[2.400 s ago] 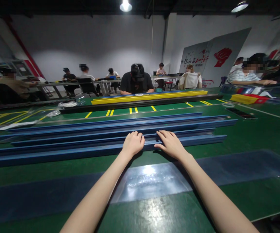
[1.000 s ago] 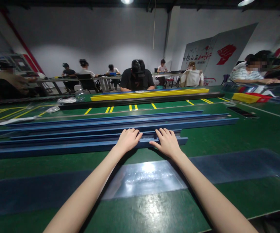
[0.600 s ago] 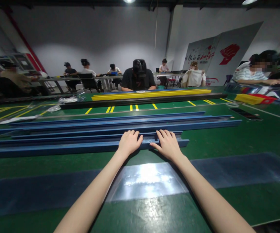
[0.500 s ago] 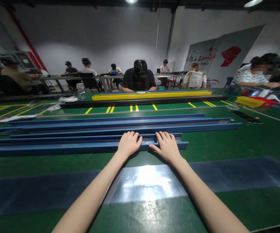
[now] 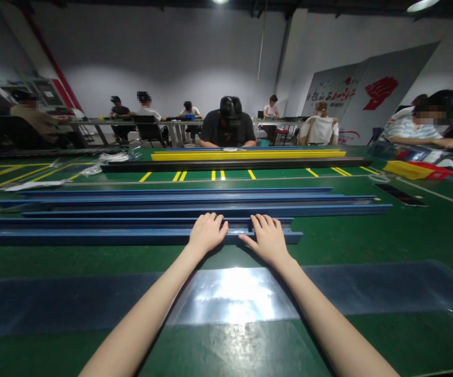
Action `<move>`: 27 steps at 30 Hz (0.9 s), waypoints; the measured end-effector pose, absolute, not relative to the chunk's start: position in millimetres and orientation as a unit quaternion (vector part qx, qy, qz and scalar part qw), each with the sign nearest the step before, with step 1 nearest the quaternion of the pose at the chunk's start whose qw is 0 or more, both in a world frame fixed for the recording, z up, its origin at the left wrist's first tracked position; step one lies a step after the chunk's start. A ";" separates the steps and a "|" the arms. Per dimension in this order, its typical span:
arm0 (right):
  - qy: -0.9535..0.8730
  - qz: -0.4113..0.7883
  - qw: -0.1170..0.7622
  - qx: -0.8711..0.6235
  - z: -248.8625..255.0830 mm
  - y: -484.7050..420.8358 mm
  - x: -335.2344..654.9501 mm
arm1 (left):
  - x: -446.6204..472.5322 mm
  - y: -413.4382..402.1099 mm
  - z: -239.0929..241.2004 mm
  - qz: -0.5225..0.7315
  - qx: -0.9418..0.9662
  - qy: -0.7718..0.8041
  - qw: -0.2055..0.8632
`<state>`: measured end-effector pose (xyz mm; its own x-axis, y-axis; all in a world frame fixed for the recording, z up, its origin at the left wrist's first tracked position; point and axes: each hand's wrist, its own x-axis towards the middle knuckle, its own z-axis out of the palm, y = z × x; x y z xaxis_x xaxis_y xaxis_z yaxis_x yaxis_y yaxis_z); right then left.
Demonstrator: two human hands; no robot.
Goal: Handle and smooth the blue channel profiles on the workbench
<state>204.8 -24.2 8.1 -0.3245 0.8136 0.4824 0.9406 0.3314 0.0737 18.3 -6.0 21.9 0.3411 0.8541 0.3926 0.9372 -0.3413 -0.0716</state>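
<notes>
Writing first: grey board at back right has a red fist and a row of red and dark characters, too blurred for me to read. Small mark on the dark shirt across from me, illegible too.

Surface: green table, yellow tape lines on its far half, glossy clear film strip lying across the near half. Beyond the blue lengths, a black bar and a yellow bar; phone at right, yellow tray and red tray near it.

Hands: I've the left hand palm down over the nearest blue channel, fingers close together, thumb apart. Right hand lies near its right end, fingers loosely spread, thumb out. Both touch it; can't tell if either grips. Channel sits just in front of other blue channels.

Room: pale wall, ceiling lamps, people seated at benches.
</notes>
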 end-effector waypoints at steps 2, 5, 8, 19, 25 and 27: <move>-0.794 -0.170 0.179 -0.556 8.9 -24.6 204.1 | 18.1 -5.6 21.8 -0.142 -0.807 -0.554 0.147; -0.792 -0.165 0.166 -0.564 11.2 -24.9 202.4 | 17.5 -5.2 21.4 -0.138 -0.809 -0.551 0.151; -0.792 -0.163 0.148 -0.570 13.6 -25.0 200.9 | 17.2 -5.1 21.2 -0.143 -0.809 -0.552 0.146; -0.785 -0.166 0.142 -0.579 11.8 -30.4 198.4 | 18.8 -8.5 22.8 -0.136 -0.800 -0.561 0.164; -0.793 -0.156 0.143 -0.571 12.3 -38.9 203.0 | 21.0 -20.9 26.6 -0.125 -0.796 -0.569 0.163; -0.793 -0.156 0.154 -0.569 12.2 -43.0 203.9 | 21.9 -25.3 27.3 -0.123 -0.796 -0.569 0.161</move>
<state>203.9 -43.0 12.2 -0.3061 0.8535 0.4216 0.9497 0.3044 0.0734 21.9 -25.3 27.3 0.3209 0.8674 0.3803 0.9470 -0.2992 -0.1168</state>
